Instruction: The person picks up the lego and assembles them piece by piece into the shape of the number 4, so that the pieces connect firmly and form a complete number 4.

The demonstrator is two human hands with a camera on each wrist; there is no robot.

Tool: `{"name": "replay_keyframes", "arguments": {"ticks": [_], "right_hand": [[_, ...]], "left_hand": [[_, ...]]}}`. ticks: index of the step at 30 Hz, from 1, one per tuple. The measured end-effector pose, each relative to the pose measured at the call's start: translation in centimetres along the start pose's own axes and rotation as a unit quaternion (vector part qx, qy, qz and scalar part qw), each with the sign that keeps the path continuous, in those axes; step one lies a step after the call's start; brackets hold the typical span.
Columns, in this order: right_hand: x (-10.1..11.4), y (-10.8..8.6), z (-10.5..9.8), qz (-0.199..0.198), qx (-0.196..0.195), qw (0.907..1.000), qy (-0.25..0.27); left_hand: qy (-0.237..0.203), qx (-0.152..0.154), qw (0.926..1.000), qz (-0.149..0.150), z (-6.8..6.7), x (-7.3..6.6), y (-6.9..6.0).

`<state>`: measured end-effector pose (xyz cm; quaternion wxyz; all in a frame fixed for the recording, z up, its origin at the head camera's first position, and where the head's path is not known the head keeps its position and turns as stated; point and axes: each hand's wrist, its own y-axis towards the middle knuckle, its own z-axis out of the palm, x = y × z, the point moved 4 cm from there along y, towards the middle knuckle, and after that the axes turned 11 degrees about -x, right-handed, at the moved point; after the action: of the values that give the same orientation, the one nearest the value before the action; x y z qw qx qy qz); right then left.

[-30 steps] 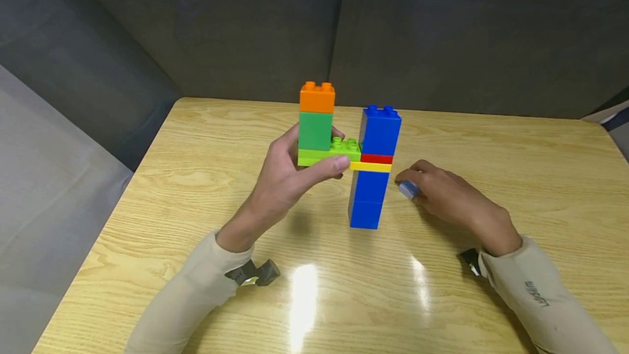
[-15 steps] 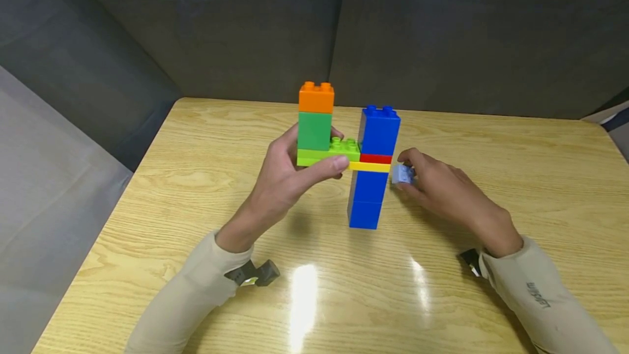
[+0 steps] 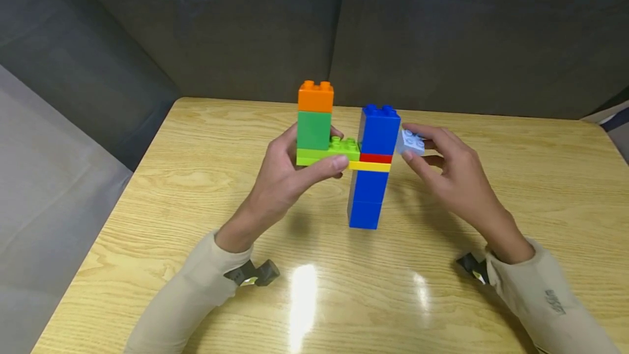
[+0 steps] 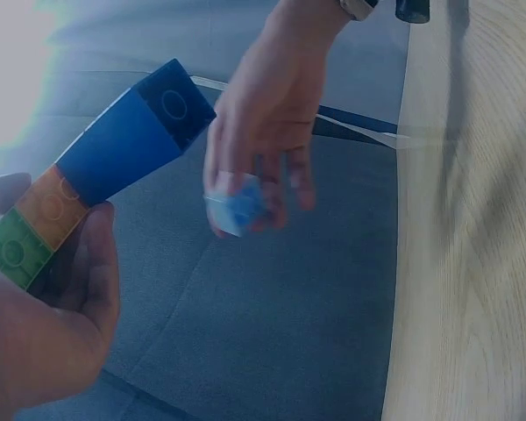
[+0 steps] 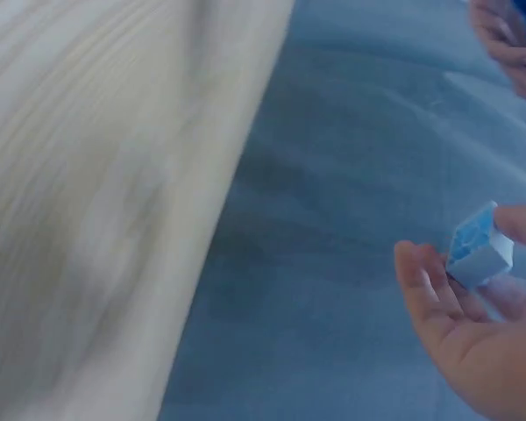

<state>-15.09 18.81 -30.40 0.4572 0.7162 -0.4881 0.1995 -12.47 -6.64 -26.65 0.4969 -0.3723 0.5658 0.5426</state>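
Note:
My left hand (image 3: 282, 179) grips a structure of toy building bricks by its lime-green brick (image 3: 344, 149), the thumb along the front side. On that brick's left end stand a green brick (image 3: 313, 130) and, above it, an orange brick (image 3: 315, 98). At the right, a blue brick (image 3: 380, 134) tops a red layer (image 3: 375, 158) and a yellow plate (image 3: 369, 166), with more blue bricks (image 3: 366, 201) below. Just right of the top blue brick, my right hand (image 3: 454, 171) pinches a light blue brick (image 3: 411, 142) between thumb and fingers, studs showing.
Beneath both hands lies a wooden table (image 3: 196, 152). A dark cloth (image 3: 245, 31) hangs behind its far edge. Each sleeve carries a small black wrist camera, the left camera (image 3: 265, 273) near the table's front.
My right hand has lifted the light blue brick from low beside the structure up to the level of its top blue brick, turning it studs up. My left hand has stayed almost still.

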Motion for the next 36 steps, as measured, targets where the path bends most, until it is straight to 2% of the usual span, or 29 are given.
{"name": "replay_keyframes", "arguments": {"ticks": [2, 4, 7, 10, 15, 20, 26, 27, 34, 36], "right_hand": [[0.8, 0.0, -0.4, 0.017, -0.014, 0.9972, 0.071], [1.6, 0.0, -0.7, 0.024, -0.028, 0.9892, 0.142], [2.7, 0.2, -1.2, 0.025, -0.045, 0.9762, 0.211], [3.7, 0.4, -1.6, 0.026, -0.062, 0.9688, 0.239], [5.1, 0.8, -1.8, 0.038, -0.084, 0.9494, 0.300], [6.4, 1.3, -1.8, 0.040, -0.107, 0.9378, 0.328], [7.2, 1.7, -1.6, 0.020, -0.123, 0.9125, 0.390], [7.3, 1.8, -1.5, 0.019, -0.125, 0.9120, 0.390], [7.7, 1.4, -1.0, 0.021, -0.131, 0.9319, 0.338], [7.9, 1.2, -1.0, 0.023, -0.129, 0.9335, 0.334]], "left_hand": [[-0.003, 0.002, 1.0000, 0.000, 0.1, 0.0, 0.0], [-0.003, 0.003, 1.0000, 0.000, 0.1, 0.0, 0.0], [0.000, 0.002, 1.0000, -0.001, 0.1, 0.0, 0.0], [0.002, 0.002, 1.0000, -0.002, 0.1, 0.0, 0.0], [0.002, 0.006, 1.0000, -0.005, 0.3, 0.1, -0.1], [0.003, 0.010, 0.9999, -0.002, 0.4, 0.2, -0.1], [0.007, 0.016, 0.9998, -0.001, 0.5, 0.3, -0.4], [0.008, 0.017, 0.9998, -0.004, 0.5, 0.4, -0.4], [0.026, 0.022, 0.9994, -0.009, 0.6, 0.4, -0.5], [0.034, 0.024, 0.9991, -0.011, 0.6, 0.4, -0.6]]}}
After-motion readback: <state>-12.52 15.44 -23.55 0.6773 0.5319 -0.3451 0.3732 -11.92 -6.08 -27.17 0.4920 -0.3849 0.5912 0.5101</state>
